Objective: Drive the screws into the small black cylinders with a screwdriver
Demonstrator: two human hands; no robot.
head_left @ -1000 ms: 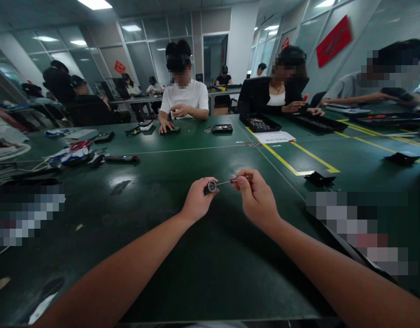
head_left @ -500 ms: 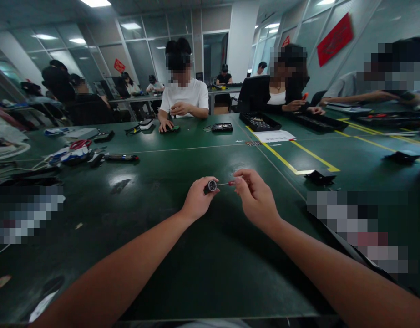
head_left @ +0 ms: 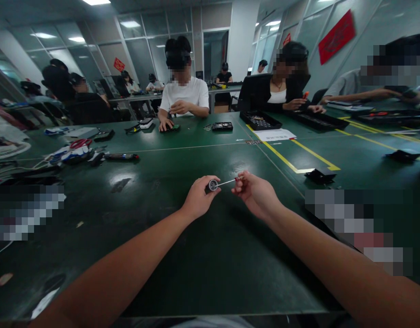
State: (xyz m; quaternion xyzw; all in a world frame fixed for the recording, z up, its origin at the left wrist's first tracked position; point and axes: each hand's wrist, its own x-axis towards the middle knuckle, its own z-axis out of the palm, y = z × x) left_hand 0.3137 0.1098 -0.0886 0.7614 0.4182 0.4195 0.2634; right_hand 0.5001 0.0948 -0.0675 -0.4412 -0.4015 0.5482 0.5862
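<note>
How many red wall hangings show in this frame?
3: a large red banner on the right wall, a small red sign farther along it, and a red diamond on the left glass partition. Others may be hidden.

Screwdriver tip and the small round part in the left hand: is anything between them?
Nothing visible. The left hand pinches the small round metal part, and the screwdriver in the right hand runs straight to its face across open air above the green table. Whether the tip touches is too small to tell.
</note>
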